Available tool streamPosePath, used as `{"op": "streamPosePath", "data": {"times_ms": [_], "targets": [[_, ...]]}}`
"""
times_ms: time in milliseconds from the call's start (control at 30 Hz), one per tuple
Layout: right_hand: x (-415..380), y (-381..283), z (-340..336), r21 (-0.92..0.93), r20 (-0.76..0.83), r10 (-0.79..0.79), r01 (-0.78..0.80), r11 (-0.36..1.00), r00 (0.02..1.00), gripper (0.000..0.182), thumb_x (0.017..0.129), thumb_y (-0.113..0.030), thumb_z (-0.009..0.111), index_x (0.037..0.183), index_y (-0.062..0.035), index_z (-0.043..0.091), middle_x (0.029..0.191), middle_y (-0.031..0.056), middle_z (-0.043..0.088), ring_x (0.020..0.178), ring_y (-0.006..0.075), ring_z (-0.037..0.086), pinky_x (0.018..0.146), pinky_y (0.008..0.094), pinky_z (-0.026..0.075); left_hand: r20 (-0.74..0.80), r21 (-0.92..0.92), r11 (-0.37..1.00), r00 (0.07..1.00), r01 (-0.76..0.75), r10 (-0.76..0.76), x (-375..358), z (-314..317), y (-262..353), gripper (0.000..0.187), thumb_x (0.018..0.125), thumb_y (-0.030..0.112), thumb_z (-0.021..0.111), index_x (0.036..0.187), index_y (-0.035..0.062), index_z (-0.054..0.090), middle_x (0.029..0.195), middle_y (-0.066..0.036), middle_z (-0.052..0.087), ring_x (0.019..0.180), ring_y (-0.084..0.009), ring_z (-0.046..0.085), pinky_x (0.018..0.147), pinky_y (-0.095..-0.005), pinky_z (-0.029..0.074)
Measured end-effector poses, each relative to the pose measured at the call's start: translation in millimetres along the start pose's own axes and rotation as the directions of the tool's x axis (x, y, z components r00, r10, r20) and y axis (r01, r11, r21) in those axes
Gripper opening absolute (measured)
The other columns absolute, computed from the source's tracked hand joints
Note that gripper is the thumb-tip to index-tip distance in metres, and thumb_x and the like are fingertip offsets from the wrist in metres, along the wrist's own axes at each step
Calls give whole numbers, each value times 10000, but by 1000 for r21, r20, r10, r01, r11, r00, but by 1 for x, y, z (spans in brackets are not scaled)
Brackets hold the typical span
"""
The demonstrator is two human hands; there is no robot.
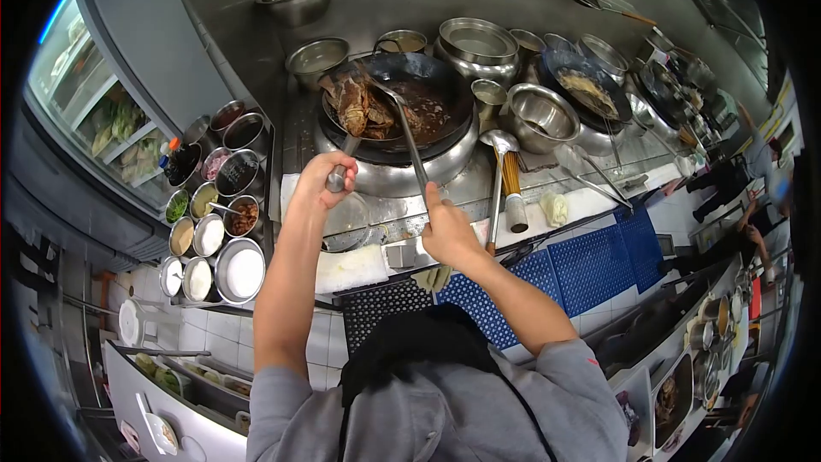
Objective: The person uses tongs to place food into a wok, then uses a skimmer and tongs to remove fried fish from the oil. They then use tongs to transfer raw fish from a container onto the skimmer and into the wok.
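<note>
My left hand (321, 178) grips the handle of a flat spatula (344, 85) that lifts a browned whole fish (352, 104) at the left edge of a black wok (445, 90). My right hand (445, 231) holds the long handle of a ladle (409, 139) whose bowl reaches into the wok beside the fish. Dark brown sauce fills the wok's bottom. The wok sits on a round steel burner ring (393, 173).
Steel bowls (540, 113) and pots surround the wok; a second wok (586, 85) with food stands to the right. Another ladle (499, 144) rests on the counter. Seasoning containers (214, 231) cluster at left. Blue floor mats (590, 265) lie below. Another person (744, 205) stands at right.
</note>
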State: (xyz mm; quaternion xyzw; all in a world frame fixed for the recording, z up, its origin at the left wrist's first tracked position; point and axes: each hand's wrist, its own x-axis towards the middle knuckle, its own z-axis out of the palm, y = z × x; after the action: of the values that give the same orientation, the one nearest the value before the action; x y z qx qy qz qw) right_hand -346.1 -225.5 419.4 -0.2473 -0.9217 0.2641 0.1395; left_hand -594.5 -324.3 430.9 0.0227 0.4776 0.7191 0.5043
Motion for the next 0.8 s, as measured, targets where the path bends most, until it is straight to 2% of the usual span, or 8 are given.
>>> {"op": "streamPosePath", "data": {"times_ms": [233,333,433,533,567,667,700,800], "targets": [[-1,6,13,56,2,1,-1,998,1000,725,759,6,554,1436,74,302,862,277,637,747,419,658,740,464,529,44,-92,996,999,-20,24,7,-1,-21,59,780,-10,578,743,4,535,662,-100,581,524,-142,558,440,-244,467],[6,31,-12,262,154,76,-115,958,985,768,784,11,584,1482,1,265,752,166,609,594,271,622,538,381,511,71,-172,985,997,14,-1,1,-10,-19,57,780,-9,575,746,-4,530,669,-105,581,523,-143,556,437,-243,463],[14,22,-33,612,317,195,-358,706,928,787,811,4,612,1506,-44,248,668,51,532,517,136,530,408,303,410,93,-190,980,995,58,-41,2,-9,-11,53,781,-7,573,752,-11,529,668,-107,581,521,-143,555,433,-244,462],[17,17,-17,676,260,169,-304,671,951,779,831,-5,614,1513,-48,240,675,41,519,499,117,519,370,298,369,68,-155,987,997,51,-41,0,0,-3,48,780,-5,572,756,-12,531,664,-107,581,518,-143,556,432,-244,463],[14,12,-13,597,260,198,-319,736,945,749,844,-25,621,1504,-44,268,707,59,546,511,126,532,414,306,401,51,-137,990,998,40,-33,-3,3,1,46,779,-5,572,756,-11,532,663,-106,581,517,-143,556,431,-243,463],[10,39,38,262,-84,-48,69,963,995,702,865,-47,618,1492,-36,303,711,54,559,519,126,534,468,309,427,42,-70,997,999,19,-16,-4,9,9,50,776,0,573,748,-7,533,660,-103,581,508,-142,555,430,-245,466],[9,35,40,235,-100,-53,75,969,994,679,873,-64,623,1482,-31,326,715,46,573,525,124,529,509,306,435,40,-71,997,999,31,-28,-3,9,13,53,773,5,575,745,-5,530,657,-97,579,498,-139,553,424,-241,464],[11,22,32,635,103,140,-173,753,985,692,872,-51,625,1490,-46,315,702,47,561,499,115,504,462,296,401,1,-47,997,999,53,-53,-3,11,20,55,772,9,576,749,-4,527,653,-94,576,491,-133,549,419,-227,465]]}}
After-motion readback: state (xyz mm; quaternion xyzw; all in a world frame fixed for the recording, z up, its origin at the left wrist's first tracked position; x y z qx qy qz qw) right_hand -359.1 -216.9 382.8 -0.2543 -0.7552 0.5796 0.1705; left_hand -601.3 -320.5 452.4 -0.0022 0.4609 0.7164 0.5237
